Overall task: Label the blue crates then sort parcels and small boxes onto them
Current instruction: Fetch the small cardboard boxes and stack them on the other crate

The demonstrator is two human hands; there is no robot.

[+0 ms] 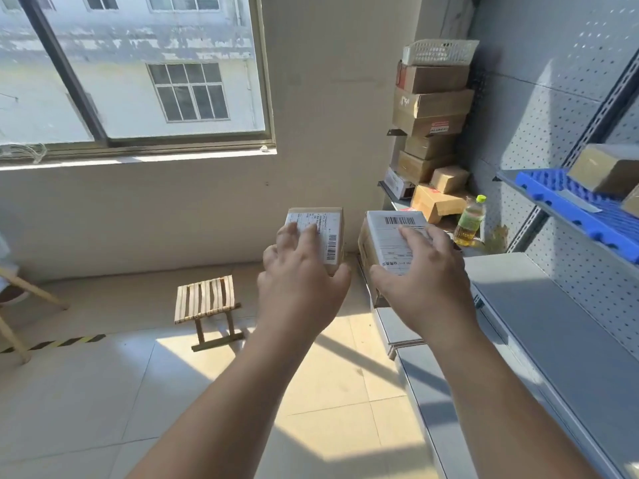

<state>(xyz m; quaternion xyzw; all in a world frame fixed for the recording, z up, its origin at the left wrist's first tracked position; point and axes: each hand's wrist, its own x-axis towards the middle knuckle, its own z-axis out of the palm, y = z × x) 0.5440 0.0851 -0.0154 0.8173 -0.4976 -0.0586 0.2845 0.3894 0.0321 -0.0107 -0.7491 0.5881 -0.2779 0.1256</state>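
I hold two small cardboard boxes in the air, side by side, each with a white shipping label on top. My left hand point(300, 271) grips the left small box point(330, 233) from above. My right hand point(423, 274) grips the right small box point(389, 233), fingers spread over its label. A blue crate point(567, 205) lies on the upper shelf at the right, with a white label strip point(581, 201) on it and a brown parcel point(607, 169) resting on top.
A grey metal shelving unit point(553, 323) runs along the right wall. Stacked cardboard boxes point(432, 108) under a white basket point(439, 51) fill the far corner, with a yellow oil bottle point(470, 221) beside them. A wooden folding stool point(207, 305) stands on the tiled floor.
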